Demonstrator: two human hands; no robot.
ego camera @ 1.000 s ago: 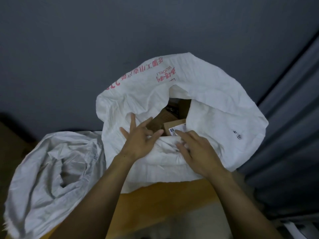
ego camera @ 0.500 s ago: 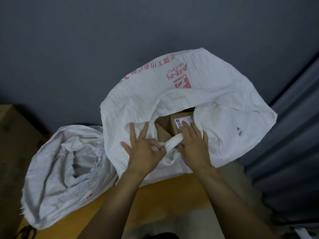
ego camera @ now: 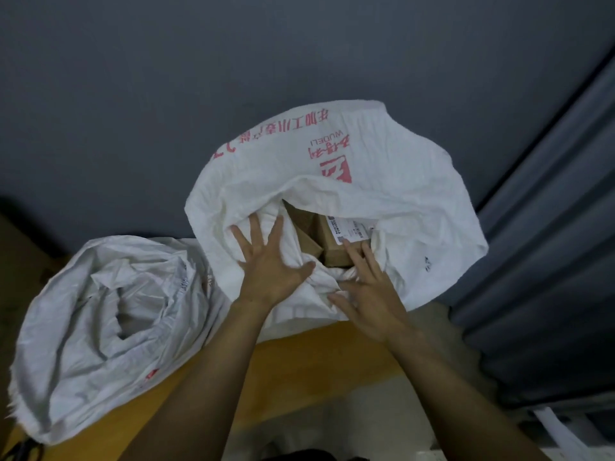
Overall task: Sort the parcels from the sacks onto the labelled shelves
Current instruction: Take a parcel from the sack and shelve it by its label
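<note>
A white woven sack (ego camera: pixel 382 154) with red print lies on a yellow-brown surface, its mouth open toward me. Inside it I see brown cardboard parcels: one with a white shipping label (ego camera: pixel 342 241) and another plain box (ego camera: pixel 304 227) to its left. My left hand (ego camera: pixel 269 261) lies flat with fingers spread on the sack's near rim, left of the opening. My right hand (ego camera: pixel 369 294) rests with straight fingers on the bunched rim, its fingertips touching the labelled parcel's near edge.
A second white sack (ego camera: pixel 100 327), crumpled and slack, lies to the left on the same yellow-brown surface (ego camera: pixel 299 377). A dark grey wall rises behind. Grey ribbed panels (ego camera: pixel 549 261) stand at the right. A brown cardboard edge shows at the far left.
Both hands let go of the bunched sack rim they pinched half a second ago and now lie flatter with fingers spread. The sack mouth stands wider, showing more of the parcels.
</note>
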